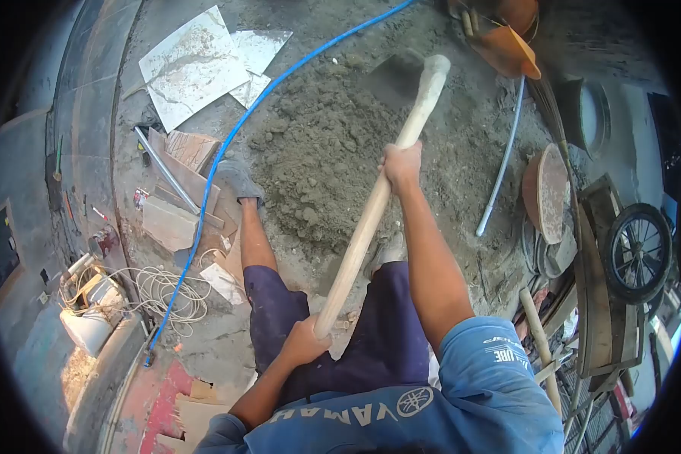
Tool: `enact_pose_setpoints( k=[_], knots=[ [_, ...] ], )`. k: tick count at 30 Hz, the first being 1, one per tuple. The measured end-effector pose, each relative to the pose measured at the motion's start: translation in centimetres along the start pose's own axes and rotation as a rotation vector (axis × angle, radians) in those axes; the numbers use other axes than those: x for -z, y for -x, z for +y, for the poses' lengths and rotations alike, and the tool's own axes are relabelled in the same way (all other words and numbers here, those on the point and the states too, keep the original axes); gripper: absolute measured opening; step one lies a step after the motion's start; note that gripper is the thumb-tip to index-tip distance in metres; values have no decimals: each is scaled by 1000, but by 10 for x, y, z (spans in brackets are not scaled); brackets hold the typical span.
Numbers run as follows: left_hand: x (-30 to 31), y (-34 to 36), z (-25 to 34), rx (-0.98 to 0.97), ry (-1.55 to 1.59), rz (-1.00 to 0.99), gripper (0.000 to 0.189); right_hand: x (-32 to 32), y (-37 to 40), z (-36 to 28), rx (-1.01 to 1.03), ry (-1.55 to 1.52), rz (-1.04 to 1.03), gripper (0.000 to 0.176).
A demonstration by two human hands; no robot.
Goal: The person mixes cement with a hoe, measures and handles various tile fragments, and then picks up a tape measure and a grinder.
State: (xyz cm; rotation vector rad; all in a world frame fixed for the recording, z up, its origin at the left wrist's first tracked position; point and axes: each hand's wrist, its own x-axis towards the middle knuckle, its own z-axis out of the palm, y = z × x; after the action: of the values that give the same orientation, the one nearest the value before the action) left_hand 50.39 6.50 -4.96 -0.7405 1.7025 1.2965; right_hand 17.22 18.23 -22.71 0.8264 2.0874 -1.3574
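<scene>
I hold a long wooden handle of a shovel with both hands. My right hand grips it partway up. Around the handle's near end my left hand is closed. The shovel blade is dug into a heap of grey sand mix on the ground ahead of me. My legs in dark shorts stand at the heap's near edge.
A blue hose runs across the ground on the left past broken tiles and a coil of white cable. A white pipe, an orange bucket, a wheel and wooden boards crowd the right.
</scene>
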Motion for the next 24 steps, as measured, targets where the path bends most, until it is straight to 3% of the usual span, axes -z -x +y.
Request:
enact_pose_setpoints(
  k=[3, 5, 6, 8, 10, 11, 13, 15, 16, 17, 19, 20, 21, 22, 24],
  knots=[
    [-106, 89, -16, 311, 161, 90, 40, -53, 58, 173, -107, 440, -181, 52],
    [-126, 119, -9, 393, 256, 56, 42, -27, 110, 134, -334, 229, -380, 52],
    [-140, 145, 6, 434, 332, 45, 42, -3, 140, 144, -358, 263, -388, 52],
    [-177, 144, 19, 386, 337, 152, 42, 3, 132, 114, 17, 474, -387, 53],
    [-196, 149, 7, 243, 437, 244, 43, 3, 121, 102, 378, 440, -368, 51],
    [-193, 133, -1, 192, 432, 275, 42, -2, 147, 30, 236, 362, -394, 43],
    [-164, 74, -20, 73, 329, 350, 38, -39, 137, -33, 346, 185, -421, 34],
    [-134, 6, -34, -89, 458, 441, 30, -89, 112, -62, 492, 254, -394, 36],
    [-131, -4, -33, -23, 559, 373, 30, -105, 110, -56, 502, 395, -400, 37],
    [-135, -7, -26, 46, 662, 297, 30, -115, 114, -47, 505, 540, -403, 38],
    [-232, 41, -36, 191, 1021, 10, 31, -92, 95, 87, 389, 870, -378, 46],
    [-305, 73, -49, 101, 1019, 180, 34, -61, 94, 180, 467, 1064, -321, 52],
    [-304, 111, -51, 195, 1027, 100, 39, -35, 129, 203, 172, 988, -418, 55],
    [-288, 138, -53, 267, 932, 8, 26, -10, 117, 264, 173, 957, -397, 53],
    [-287, 169, -46, 271, 978, -22, 33, -11, 194, 180, 37, 964, -450, 49]
  ],
)
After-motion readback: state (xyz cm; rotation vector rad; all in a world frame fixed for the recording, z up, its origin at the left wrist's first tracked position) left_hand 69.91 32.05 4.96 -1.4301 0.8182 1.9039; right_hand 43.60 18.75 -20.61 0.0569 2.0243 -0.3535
